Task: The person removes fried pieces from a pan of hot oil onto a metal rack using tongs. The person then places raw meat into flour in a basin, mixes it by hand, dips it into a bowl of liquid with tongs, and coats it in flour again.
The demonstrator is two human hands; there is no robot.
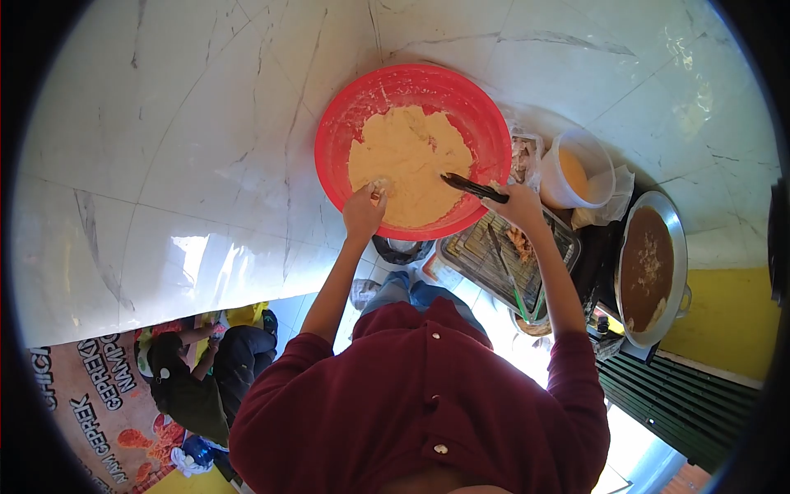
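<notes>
A wide red basin point(331, 136) holds a bed of pale yellow flour point(415, 160). At the basin's near left, my left hand point(364, 212) has its fingertips bent together at the edge of the flour. They look coated in it, and whatever they may pinch is too small to make out. On the near right side, my right hand point(518, 204) is closed round black tongs point(475, 188), whose tips point left over the flour.
Right of the basin stand a clear tub point(599, 177) with an orange-yellow content and a wire rack tray point(477, 255) with fried pieces point(520, 244). Further right is a large pan point(687, 272) of brown oil. Another person point(193, 379) crouches at lower left.
</notes>
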